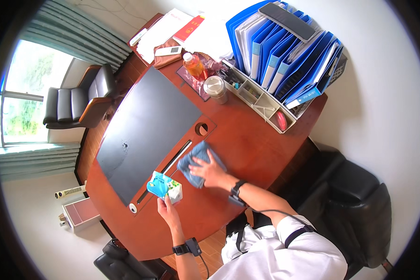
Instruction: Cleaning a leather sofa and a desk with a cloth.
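Note:
Under the spread fingers of my right hand (210, 171) lies a blue-grey cloth (192, 164), pressed flat on the reddish-brown wooden desk (245, 140). My left hand (168, 211) grips the near end of a blue, white and green soft tissue pack (162, 185). The pack is held over the desk's slotted strip (176, 157), to the left of the cloth. Beyond both hands a dark desk pad (150, 122) covers much of the desktop, with a small mark on its surface. A round cable hole (201, 129) sits just past the cloth.
A bottle of orange drink (195, 66) and a lidded clear cup (215, 89) stand near a compartmented organizer (262, 99). Blue file folders (283, 59) fill a rack behind it. Papers (168, 28) and a white remote control (168, 51) lie at the far end. Black chairs (350, 203) stand around.

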The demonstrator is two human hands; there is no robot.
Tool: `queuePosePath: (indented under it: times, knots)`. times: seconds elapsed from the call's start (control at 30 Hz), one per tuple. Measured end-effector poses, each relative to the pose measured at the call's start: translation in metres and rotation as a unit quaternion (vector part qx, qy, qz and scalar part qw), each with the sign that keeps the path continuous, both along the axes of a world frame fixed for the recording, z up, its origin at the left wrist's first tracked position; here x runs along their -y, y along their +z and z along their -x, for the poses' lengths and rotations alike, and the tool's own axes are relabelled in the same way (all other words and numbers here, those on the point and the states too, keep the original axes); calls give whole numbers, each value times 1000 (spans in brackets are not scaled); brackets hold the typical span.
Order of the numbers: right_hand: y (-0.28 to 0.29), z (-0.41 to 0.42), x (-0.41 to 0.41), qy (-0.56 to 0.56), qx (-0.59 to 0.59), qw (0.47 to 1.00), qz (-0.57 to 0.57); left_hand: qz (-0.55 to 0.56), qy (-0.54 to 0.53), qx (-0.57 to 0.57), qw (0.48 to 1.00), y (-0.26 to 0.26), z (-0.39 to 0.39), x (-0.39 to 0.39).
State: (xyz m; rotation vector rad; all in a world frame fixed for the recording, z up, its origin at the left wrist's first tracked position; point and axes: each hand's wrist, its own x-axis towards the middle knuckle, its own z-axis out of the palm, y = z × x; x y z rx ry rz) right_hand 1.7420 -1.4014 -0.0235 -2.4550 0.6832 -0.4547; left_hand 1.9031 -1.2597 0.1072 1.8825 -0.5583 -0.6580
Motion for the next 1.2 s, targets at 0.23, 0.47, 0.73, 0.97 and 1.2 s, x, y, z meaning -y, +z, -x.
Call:
queuePosePath:
  times: [0.23,0.47,0.73,0.97,1.2]
  knots:
    - [8,72,-93,155,14,985,-70,9,12,10,1000,3,0,0]
    - [21,200,-32,-110,-66,992,5,-24,10,22,999,-4,-24,-39]
    - [-1,85,16,-321,-59,944,44,-28,67,15,997,4,-38,-103]
    - [13,-60,5,-301,-44,953,-2,-19,108,44,993,18,-42,-146]
    - [-1,-152,-88,32,-53,997,39,-22,107,77,991,31,-36,-157]
